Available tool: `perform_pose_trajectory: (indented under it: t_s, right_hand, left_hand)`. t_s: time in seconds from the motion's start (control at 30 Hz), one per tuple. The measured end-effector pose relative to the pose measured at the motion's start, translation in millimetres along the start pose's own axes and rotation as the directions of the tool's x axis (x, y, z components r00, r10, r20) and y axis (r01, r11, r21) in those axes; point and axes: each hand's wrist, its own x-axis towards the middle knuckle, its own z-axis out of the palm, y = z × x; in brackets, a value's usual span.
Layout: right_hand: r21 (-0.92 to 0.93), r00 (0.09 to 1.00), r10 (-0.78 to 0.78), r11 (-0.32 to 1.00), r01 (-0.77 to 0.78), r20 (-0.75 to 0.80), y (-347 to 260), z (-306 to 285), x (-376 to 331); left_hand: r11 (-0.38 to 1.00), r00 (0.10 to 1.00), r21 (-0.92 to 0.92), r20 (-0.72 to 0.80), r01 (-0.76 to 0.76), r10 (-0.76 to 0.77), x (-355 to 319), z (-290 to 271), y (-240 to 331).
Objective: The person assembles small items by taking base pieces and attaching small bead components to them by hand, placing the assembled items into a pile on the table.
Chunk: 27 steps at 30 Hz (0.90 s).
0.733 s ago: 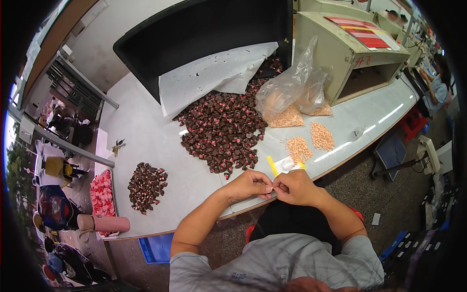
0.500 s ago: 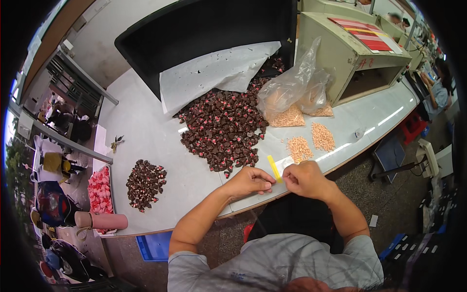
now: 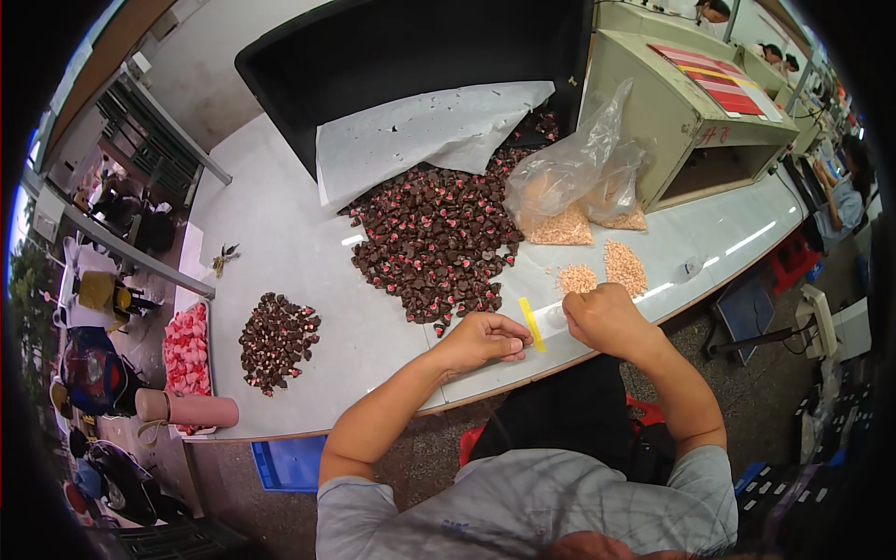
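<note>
My left hand [image 3: 483, 343] rests near the table's front edge, fingers curled and thumb against the fingertips. What it pinches, if anything, is too small to make out. Just right of its fingertips, a short yellow strip [image 3: 532, 325] lies on the white table. My right hand [image 3: 605, 318] is closed, back of the hand up, at the near side of a small pile of peach-coloured bits [image 3: 576, 278]. Its fingertips point down toward the table, and anything in them is hidden. A second pile of the same bits [image 3: 623, 269] lies just beyond.
A big heap of dark brown and pink pieces [image 3: 434, 243] spills from a tipped black bin [image 3: 411, 56]. Clear bags [image 3: 560, 224] of peach bits stand behind the piles. Leftward are a smaller dark heap [image 3: 278, 343], a pink-filled tray [image 3: 189, 350] and a pink bottle [image 3: 201, 410].
My right hand has moved right, away from the yellow strip, to the near edge of the peach pile. My left hand stays beside the strip. The whole view has shifted slightly.
</note>
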Motion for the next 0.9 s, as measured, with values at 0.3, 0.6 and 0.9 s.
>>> perform_pose_trajectory:
  t_s: [0.3, 0.6, 0.9]
  right_hand:
    - [-0.004, 0.999, 0.005, 1.0, -0.005, -0.036, -2, -2, 0]
    - [0.43, 0.962, 0.152, 0.902, -0.042, -0.225, -40, 4, -4]
    - [0.479, 0.933, 0.195, 0.878, -0.028, -0.303, -52, 23, 2]
  left_hand:
    - [0.998, 1.0, -0.057, 0.003, 0.005, -0.004, 0, 0, 1]
    - [0.988, 0.999, -0.153, 0.006, -0.033, 0.034, 0, -1, 0]
    - [0.983, 0.998, -0.176, 0.022, -0.046, 0.051, -1, -1, -1]
